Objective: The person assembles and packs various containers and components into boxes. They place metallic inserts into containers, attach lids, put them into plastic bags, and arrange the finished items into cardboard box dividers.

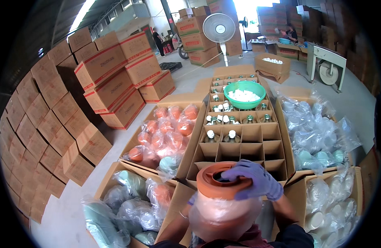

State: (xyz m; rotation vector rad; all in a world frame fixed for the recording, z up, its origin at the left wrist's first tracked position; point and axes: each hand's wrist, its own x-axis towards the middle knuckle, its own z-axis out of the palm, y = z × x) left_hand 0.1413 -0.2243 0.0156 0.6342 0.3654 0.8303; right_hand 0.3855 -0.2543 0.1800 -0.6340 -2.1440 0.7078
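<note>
An orange plastic flask casing (pixel 223 186), its lower body wrapped in clear film, is held upright close to my chest. My right hand (pixel 255 181), in a purple knit glove, grips its top rim, with fingers reaching into the round opening. At the casing's left side, a little of my gloved left hand (pixel 193 198) shows against the film; most of that hand is hidden behind the casing. Just beyond stands a divided carton (pixel 252 152) with two white-capped glass flask liners (pixel 232 136) in its cells.
To the left are cartons of film-wrapped orange casings (pixel 165 125) and pale green casings (pixel 99 217). Bagged parts fill cartons on the right (pixel 317 124). A green basin (pixel 244 94) of white pieces rests on the far divided carton. Behind are a fan (pixel 219 28), stacked boxes (pixel 113 77) and two people.
</note>
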